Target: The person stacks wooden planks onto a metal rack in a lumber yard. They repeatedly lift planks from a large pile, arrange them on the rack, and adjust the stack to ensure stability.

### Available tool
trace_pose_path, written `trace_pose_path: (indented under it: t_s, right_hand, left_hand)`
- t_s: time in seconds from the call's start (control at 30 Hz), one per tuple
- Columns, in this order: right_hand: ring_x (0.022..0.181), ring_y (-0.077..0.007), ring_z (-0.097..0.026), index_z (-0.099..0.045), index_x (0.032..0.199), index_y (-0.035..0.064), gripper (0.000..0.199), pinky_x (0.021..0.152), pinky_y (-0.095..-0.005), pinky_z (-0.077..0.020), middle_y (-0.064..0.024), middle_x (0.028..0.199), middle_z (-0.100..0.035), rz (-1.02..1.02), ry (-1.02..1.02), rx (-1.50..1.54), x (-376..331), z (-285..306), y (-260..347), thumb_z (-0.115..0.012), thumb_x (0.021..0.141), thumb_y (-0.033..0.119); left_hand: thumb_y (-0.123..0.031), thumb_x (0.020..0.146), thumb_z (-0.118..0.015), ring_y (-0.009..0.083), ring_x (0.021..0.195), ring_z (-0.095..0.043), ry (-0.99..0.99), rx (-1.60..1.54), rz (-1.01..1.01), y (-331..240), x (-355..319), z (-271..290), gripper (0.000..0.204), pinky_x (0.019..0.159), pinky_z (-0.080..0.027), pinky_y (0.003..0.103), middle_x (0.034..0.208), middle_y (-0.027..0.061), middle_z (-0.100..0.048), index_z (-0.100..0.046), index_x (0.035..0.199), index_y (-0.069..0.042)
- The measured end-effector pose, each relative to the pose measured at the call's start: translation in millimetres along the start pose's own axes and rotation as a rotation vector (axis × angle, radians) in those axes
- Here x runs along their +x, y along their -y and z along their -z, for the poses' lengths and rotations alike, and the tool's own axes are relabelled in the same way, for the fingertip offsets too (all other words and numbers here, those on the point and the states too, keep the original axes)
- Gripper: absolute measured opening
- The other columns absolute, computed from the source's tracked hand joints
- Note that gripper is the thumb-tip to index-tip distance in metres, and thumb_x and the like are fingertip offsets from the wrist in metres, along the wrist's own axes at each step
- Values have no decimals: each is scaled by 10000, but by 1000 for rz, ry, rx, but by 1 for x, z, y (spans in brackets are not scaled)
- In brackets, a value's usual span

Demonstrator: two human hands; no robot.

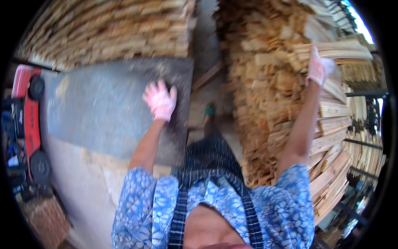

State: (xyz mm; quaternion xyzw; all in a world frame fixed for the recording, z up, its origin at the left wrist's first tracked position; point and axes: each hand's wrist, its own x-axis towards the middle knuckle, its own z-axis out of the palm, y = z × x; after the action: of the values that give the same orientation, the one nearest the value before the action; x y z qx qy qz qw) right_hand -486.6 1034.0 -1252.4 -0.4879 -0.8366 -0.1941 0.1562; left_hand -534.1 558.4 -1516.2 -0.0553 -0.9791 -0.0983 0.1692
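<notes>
My left hand (159,101), in a pale pink work glove, rests with fingers spread on a grey sheet-topped table (95,99), close to its right edge. Nothing is in that hand. My right hand (319,69), gloved the same way, reaches out to the tall wood stack (265,95) on the right. Its thumb points up against a bundle of thin wood strips (344,50) lying on the stack. Blur smears the other fingers, so whether they grip a strip does not show.
Another stack of wood strips (124,29) rises behind the table. A narrow floor gap (207,54) runs between the two stacks, with a wooden piece (207,76) lying across it. At far left stands a red wheeled machine (32,124); below it sits a brown block-shaped bundle (49,222).
</notes>
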Motion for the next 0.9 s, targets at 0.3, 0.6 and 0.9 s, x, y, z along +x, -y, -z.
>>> trace_pose_path:
  t_s: [0.3, 0.6, 0.9]
  right_hand:
    - [1115, -338, -621, -601, 1312, 8, 468, 980, -473, -503, -162, 1204, -652, 694, -479, 1105, -223, 10, 77, -722, 861, 42]
    - [949, -261, -698, -693, 1171, 77, 365, 849, -403, -537, -151, 1014, -729, 166, 1491, 926, -468, -527, 210, -579, 952, 346]
    - [1247, -351, -559, -565, 1297, 167, 376, 965, -511, -502, -151, 1354, -541, 1300, 875, 98, -430, -626, 373, -586, 928, 239]
  left_hand:
    - [-532, 878, -616, 464, 1375, -352, 110, 47, 110, 20, -18, -9, 704, 1137, -218, 653, 1423, 261, -439, -511, 1392, -62]
    - [-324, 826, -720, 502, 1369, -372, 163, 9, -2, 21, -19, -1, 691, 1170, -227, 623, 1450, 284, -419, -503, 1414, -35]
    - [-384, 1027, -379, 403, 1491, -274, 375, 13, 5, 21, -14, 12, 670, 1235, -186, 501, 1603, 253, -285, -310, 1554, 24]
